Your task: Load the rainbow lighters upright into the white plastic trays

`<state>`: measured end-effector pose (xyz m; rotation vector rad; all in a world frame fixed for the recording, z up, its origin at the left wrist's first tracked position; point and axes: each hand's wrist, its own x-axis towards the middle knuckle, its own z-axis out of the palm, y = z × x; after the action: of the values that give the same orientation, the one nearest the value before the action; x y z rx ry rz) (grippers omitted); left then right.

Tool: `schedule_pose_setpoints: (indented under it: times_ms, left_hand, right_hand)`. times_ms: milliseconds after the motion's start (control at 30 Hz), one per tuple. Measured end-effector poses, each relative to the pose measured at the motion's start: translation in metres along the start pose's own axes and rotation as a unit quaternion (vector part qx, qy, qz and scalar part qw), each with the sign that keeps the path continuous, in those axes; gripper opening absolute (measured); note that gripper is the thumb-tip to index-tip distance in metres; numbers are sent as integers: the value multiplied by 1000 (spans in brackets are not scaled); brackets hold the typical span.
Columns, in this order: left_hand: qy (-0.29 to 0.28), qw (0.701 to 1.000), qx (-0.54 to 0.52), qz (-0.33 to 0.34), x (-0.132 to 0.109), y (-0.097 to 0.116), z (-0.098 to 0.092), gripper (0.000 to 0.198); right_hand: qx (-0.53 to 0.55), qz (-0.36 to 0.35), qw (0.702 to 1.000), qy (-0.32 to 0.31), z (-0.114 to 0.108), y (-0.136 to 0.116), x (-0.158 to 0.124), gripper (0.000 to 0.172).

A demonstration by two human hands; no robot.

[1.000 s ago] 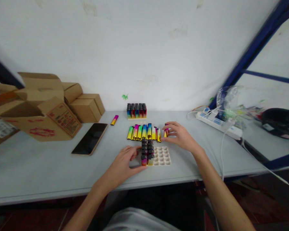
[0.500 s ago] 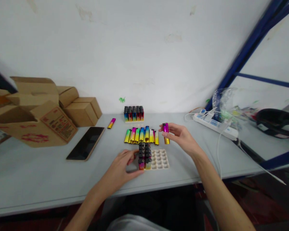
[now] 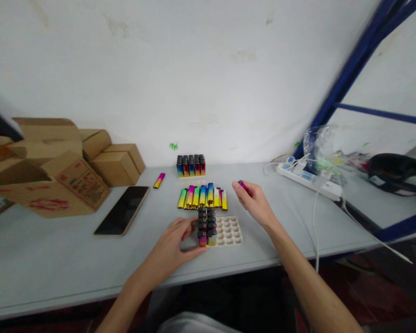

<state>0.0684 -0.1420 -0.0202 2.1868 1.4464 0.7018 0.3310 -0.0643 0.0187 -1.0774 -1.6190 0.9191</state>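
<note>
A purple lighter (image 3: 243, 185) is wrapped in the fingers of my right hand (image 3: 254, 202), with only its upper end showing. My left hand (image 3: 173, 243) grips the left side of a white tray (image 3: 229, 230), thumb at the front corner and fingers behind. Upright lighters (image 3: 206, 226) with black tops fill the tray's two left columns; the pockets to their right are bare. Just behind the tray lies a row of loose lighters (image 3: 203, 196) in metallic rainbow colours. My right hand is held above the table, to the right of that row.
Against the wall stands another tray of upright lighters (image 3: 191, 166). One lone lighter (image 3: 159, 180) lies near a phone (image 3: 122, 210). Cardboard boxes (image 3: 116, 163) occupy the left. On the right are a power strip (image 3: 308, 180), a white cable (image 3: 315, 231) and a black strap-like object (image 3: 398, 174).
My right hand has closed further around the purple lighter and turned it, so its gold lower part is now hidden. My left hand stays at the tray. The view has shifted slightly.
</note>
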Motion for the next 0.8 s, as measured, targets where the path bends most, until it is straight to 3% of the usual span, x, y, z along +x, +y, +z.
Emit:
schedule_pose_setpoints:
  times_ms: [133,367,600,700,800]
  left_hand:
    - [5,1000,-5,-4,0,1,1,43]
    - [-9,1000,-7,-3,-2,0,1,45]
    - [3,1000,-5,4,0,2,0,50]
    - [-1,1000,-2,2,1,4,-2,43]
    - [-2,1000,3,-3,1,6,-3,36]
  right_hand:
    - [-67,-12,997,33,5,4,0,50]
    - [-88,-16,996,6,5,7,1,38]
    - [-97,-41,994,16,6,2,0,46]
    - [-66,-48,995,-50,0,-4,-2,38]
    - [-45,-70,982,-168,-9,-11,-4,31]
